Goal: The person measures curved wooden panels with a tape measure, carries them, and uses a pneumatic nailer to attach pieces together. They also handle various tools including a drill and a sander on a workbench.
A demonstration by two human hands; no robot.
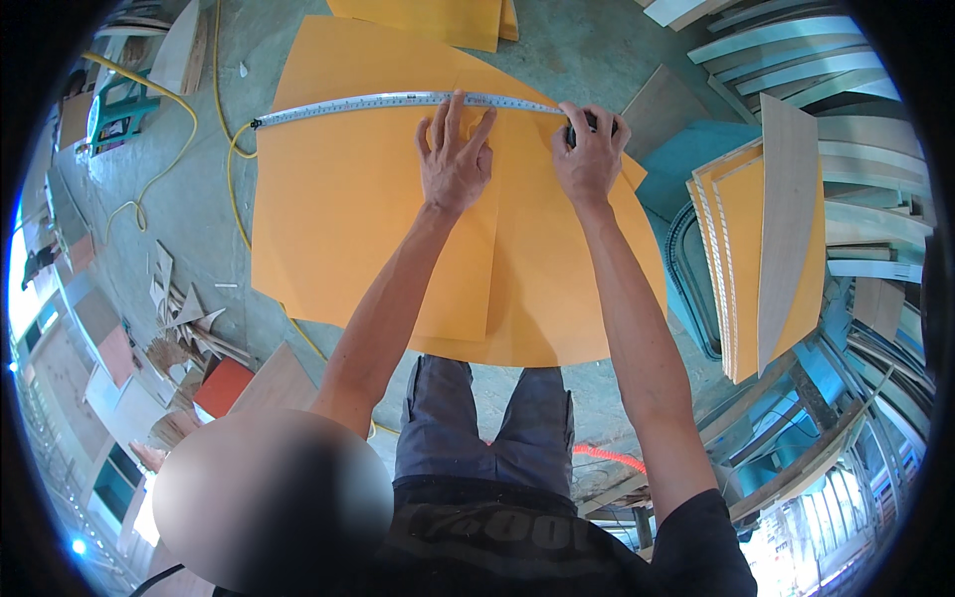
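Observation:
A tape measure is drawn out across large orange-yellow sheets, its end hook at the sheet's left edge. Its dark case sits in my right hand, whose fingers curl round it near the right side of the sheet. My left hand rests on the sheet with fingers spread, the fingertips reaching the blade about midway along. Another orange-yellow sheet seems to lie on top, its straight edge running down near the middle.
A yellow hose winds over the grey floor at left. Wood scraps and a red piece lie at lower left. Stacked orange panels with a curved board stand at right. Curved wooden strips are piled at upper right.

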